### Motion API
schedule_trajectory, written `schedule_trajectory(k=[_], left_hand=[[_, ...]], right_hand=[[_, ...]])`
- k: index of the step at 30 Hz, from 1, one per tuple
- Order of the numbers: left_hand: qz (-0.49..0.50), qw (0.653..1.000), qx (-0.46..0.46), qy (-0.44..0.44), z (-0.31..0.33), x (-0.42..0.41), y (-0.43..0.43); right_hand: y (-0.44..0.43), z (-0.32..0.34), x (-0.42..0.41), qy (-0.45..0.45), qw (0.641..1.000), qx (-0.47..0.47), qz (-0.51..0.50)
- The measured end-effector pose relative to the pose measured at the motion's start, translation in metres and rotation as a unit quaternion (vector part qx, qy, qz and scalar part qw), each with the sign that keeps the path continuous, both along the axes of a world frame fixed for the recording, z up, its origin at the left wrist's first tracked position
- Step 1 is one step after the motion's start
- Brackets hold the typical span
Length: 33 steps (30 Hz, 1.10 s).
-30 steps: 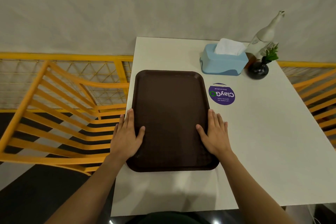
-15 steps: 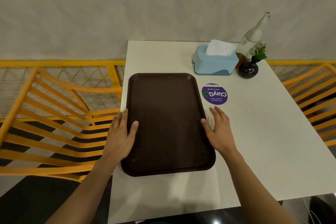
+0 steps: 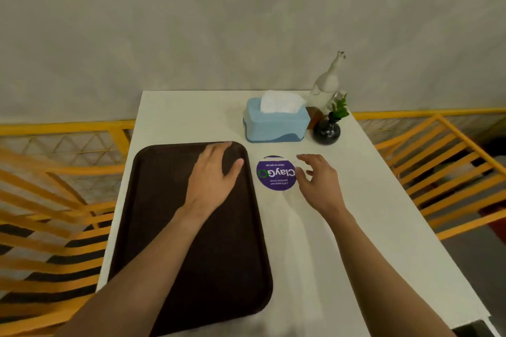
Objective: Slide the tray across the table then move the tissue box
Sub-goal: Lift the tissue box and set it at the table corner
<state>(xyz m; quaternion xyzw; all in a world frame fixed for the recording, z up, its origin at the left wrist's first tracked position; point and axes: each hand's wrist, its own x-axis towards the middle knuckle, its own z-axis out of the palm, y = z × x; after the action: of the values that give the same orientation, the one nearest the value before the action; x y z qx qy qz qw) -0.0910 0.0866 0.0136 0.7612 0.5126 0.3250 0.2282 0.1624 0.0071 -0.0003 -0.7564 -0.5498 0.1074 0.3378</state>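
Note:
A dark brown tray (image 3: 164, 213) lies on the left half of the white table (image 3: 369, 213). My left hand (image 3: 213, 172) reaches across the tray's far right corner, fingers spread, holding nothing. My right hand (image 3: 317, 180) hovers over the table just right of the tray, fingers apart and empty. A light blue tissue box (image 3: 276, 122) with a white tissue sticking out stands at the far side of the table, beyond both hands and apart from them.
A purple round sticker (image 3: 273, 174) sits on the table between my hands. A white bottle (image 3: 327, 82) and a small black vase (image 3: 327, 130) with a green sprig stand right of the tissue box. Yellow slatted chairs (image 3: 49, 200) flank the table. A grey wall is behind.
Both hands have left the tray's long sides and moved forward. The left hand crossed over the tray to its far right corner; the right hand lifted and moved toward the tissue box.

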Motion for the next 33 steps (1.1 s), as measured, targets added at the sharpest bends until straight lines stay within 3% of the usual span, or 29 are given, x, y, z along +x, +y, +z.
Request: schedule_trajectory(k=[3,5,11,24,33], left_hand=[[-0.005,0.999,-0.025,-0.019,-0.001,0.047,0.025],[0.047,0.998,-0.027,-0.027,-0.02,0.134,0.082],[0.058,0.995,-0.041,-0.071,-0.028,0.164,0.118],[0.059,0.984,-0.143,-0.091,-0.044,0.153,0.137],[0.049,0.981,-0.133,-0.136,-0.043,0.154,0.138]], right_hand=[[0.042,-0.001,0.034,-0.006,1.0,0.005,-0.003],[0.118,-0.021,0.11,0.014,0.999,-0.008,0.032],[0.159,-0.022,0.129,0.038,0.998,0.032,0.04],[0.15,-0.039,0.097,0.161,0.985,0.067,0.007],[0.159,-0.045,0.105,0.132,0.991,0.028,0.004]])
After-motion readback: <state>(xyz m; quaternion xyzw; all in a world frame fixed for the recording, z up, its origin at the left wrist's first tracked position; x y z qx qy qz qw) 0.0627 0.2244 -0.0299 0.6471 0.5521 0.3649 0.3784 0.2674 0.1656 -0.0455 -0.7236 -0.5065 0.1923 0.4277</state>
